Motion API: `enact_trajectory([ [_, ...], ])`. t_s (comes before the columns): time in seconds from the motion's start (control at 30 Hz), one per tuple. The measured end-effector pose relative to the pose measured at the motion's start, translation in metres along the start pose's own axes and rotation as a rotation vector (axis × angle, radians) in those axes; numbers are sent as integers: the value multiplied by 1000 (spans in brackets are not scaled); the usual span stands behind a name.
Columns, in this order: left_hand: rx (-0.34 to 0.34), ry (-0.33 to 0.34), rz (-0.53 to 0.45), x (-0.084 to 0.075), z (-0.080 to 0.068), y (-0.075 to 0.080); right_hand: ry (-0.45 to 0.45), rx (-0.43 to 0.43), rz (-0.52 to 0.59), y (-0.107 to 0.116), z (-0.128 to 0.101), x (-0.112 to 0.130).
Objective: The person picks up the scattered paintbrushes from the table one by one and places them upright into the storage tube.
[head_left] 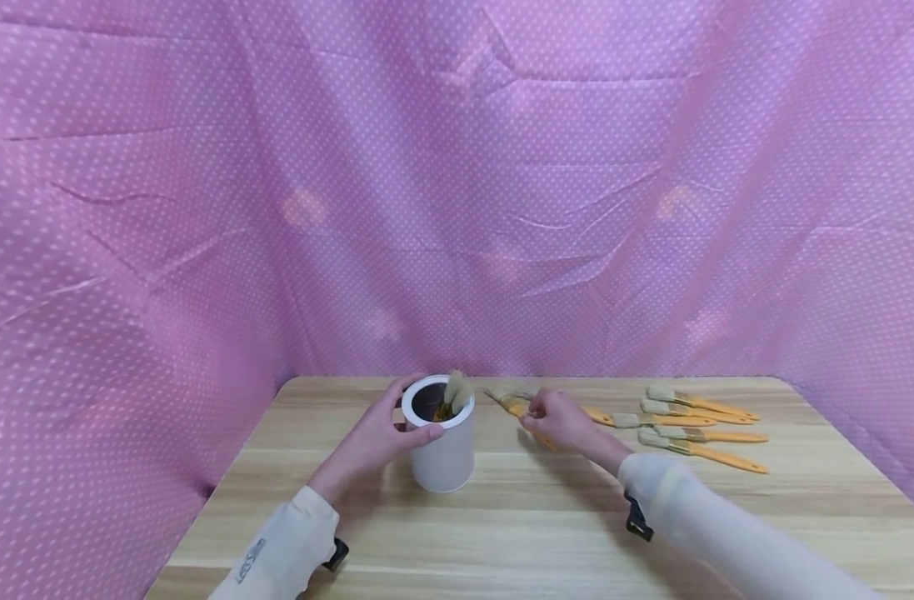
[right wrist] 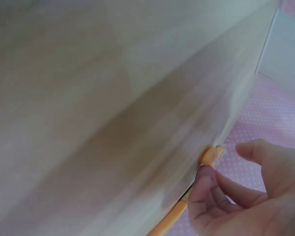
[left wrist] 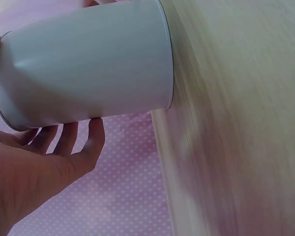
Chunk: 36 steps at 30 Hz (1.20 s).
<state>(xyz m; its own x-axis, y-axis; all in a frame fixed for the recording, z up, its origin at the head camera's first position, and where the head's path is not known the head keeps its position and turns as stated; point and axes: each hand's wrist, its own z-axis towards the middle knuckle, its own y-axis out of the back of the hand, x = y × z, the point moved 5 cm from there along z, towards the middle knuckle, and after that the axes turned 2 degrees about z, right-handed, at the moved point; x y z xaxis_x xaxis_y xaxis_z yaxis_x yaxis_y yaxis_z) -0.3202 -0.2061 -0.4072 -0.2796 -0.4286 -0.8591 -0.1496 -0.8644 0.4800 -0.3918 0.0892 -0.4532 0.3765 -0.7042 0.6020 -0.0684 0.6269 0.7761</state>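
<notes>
Pale cylindrical can, one, white-rimmed and open-topped, standing upright on the wooden table, left of the loose brushes. Inside it, at least one potted brush, cream bristles uppermost, leaning against the rim on the right; the rest of the contents lies in shadow. Left hand, gripping the can near its top, thumb across the near side of the rim, fingers curved round the left and far sides. Right hand, at the angled brush, fingers bent down to its orange handle, thumb standing apart in the right wrist view; whether the brush is actually held cannot be told. Partly behind that hand, a half-hidden brush, orange handle showing to the right of the knuckles. Farther right, a group of five brushes, orange handles, pale bristles turned left, lying close together, some overlapping. Two white sleeves, the left one bearing dark lettering; a black wrist fitting below each cuff. Wooden table, light, with streaked grain. Surrounding it, a pink-purple cloth, white-dotted and creased.
</notes>
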Motion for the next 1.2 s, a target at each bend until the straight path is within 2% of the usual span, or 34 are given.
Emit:
enact_trajectory([
  [0.13,4,-18,-13,0,3,0,-25,12,-19,-3,1,4],
  [0.3,-15,8,-20,2,4,-1,-22,36,-24,-4,1,12],
  [0.43,-20,15,-14,2,5,-3,-13,54,16,-5,2,13],
  [0.67,-18,3,4,2,5,-2,12,140,198,-7,5,8],
  [0.93,-10,-28,-8,2,4,-3,-100,240,370,-5,1,7],
  [1.2,-19,-14,3,1,1,-3,-181,262,532,-3,-8,11],
])
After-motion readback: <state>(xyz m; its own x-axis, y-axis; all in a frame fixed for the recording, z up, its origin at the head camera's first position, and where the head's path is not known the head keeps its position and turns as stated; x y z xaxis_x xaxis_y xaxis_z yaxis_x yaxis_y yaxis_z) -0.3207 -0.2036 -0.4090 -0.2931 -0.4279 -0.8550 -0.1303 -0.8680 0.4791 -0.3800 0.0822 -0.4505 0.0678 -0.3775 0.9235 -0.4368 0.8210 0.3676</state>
